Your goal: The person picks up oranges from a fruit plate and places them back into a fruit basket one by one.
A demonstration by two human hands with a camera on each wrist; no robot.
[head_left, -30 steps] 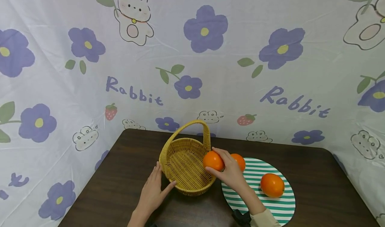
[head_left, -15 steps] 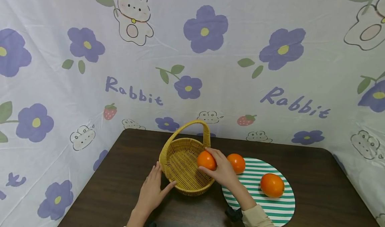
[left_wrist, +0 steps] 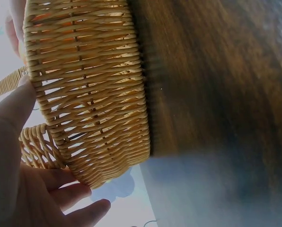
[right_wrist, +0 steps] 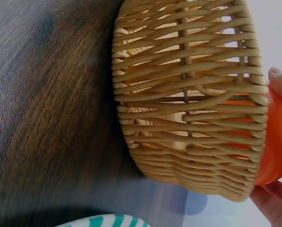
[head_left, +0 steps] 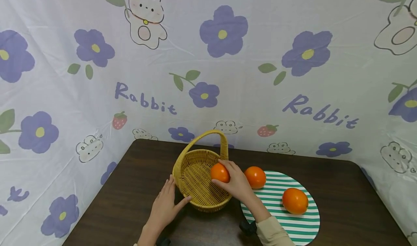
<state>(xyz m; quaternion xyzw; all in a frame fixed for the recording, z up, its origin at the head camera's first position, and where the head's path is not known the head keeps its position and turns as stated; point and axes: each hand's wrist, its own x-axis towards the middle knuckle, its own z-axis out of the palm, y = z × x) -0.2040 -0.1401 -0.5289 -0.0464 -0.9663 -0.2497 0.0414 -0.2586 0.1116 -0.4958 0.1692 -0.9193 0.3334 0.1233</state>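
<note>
A yellow woven basket with a tall arched handle stands on the dark table. My left hand rests against its near left side, fingers extended and thumb at the rim; in the left wrist view the thumb lies along the rim and the fingertips reach past the wall. My right hand holds a smooth, glossy orange between thumb and fingers, over the right part of the basket's opening. From the right wrist, this orange shows at the rim, partly behind the wicker wall.
To the right lies an oval mat with green and white stripes. One orange sits at its upper left edge, another on its right half. A patterned cloth hangs behind the dark wooden table.
My right hand has moved left with the orange, from the basket's right rim to over its opening. The left hand and the basket have stayed in place.
</note>
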